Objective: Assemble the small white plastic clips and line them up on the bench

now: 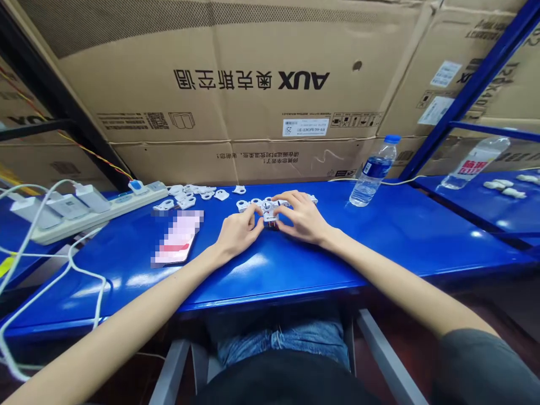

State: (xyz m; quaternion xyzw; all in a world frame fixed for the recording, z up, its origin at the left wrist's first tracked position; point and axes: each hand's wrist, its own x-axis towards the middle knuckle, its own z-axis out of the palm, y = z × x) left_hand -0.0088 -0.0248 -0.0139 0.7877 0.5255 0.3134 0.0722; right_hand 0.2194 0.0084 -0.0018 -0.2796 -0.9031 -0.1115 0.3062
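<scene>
At the middle of the blue table, a small white plastic part [270,215] is held between my two hands, with short dark and reddish bits at its lower edge. My left hand [238,233] pinches its left side with thumb and index finger. On the opposite side, the curled fingers and thumb of my right hand [304,219] grip it. Just behind my hands lies a row of similar white parts [242,206], partly covered by my fingers. Further left is a loose cluster of white ring-ended pieces [185,194].
A phone [177,239] lies left of my left hand. Beyond it are a power strip [122,203] with chargers and white cables [99,281]. A water bottle [373,171] stands back right; another bottle [476,163] is on the neighbouring table. Large cardboard boxes [236,118] wall off the back.
</scene>
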